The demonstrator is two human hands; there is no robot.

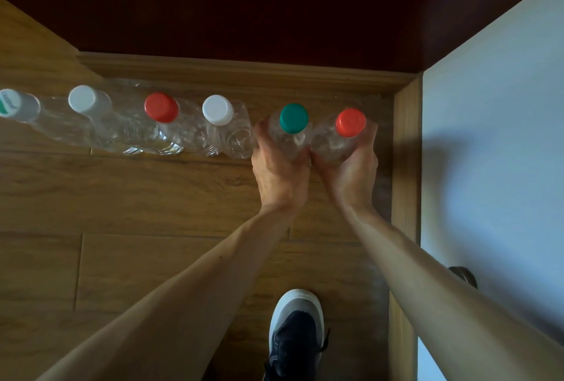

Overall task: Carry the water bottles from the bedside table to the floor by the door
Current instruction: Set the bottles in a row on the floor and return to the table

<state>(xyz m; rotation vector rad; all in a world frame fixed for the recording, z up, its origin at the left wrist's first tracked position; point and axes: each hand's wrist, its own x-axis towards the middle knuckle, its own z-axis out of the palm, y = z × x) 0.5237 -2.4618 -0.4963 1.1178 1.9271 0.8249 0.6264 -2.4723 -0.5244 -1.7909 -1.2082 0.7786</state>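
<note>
Left hand point(279, 164): wrapped around the body of the green-capped bottle point(291, 130), fingers curled over its far side, thumb on the near side. Bottle upright, long axis vertical, cap facing the camera.

Right hand point(351, 167): wrapped the same way around the red-capped bottle point(345, 133), also upright. The two hands touch at the thumbs; the two bottles stand just beside each other.

Placement: both bottles sit at the right end of the row on the wooden floor point(152, 197), near the skirting board point(244, 68) and close to the corner by the white door point(494, 136). Whether their bases already rest on the floor cannot be told; judged as the set-down step, with release straight upward and back toward the body as the likely next move.

Row, leftward from the hands: white-capped bottle point(219, 118), touching or nearly touching the left fingers; second red-capped bottle point(163, 112); another white-capped bottle point(87, 103); bottle at the frame's left edge point(16, 106), cap bearing green print, unreadable.

Labels: none readable; all bodies clear plastic.

Also present: one dark shoe point(294, 338) on the floor beneath the arms.
</note>
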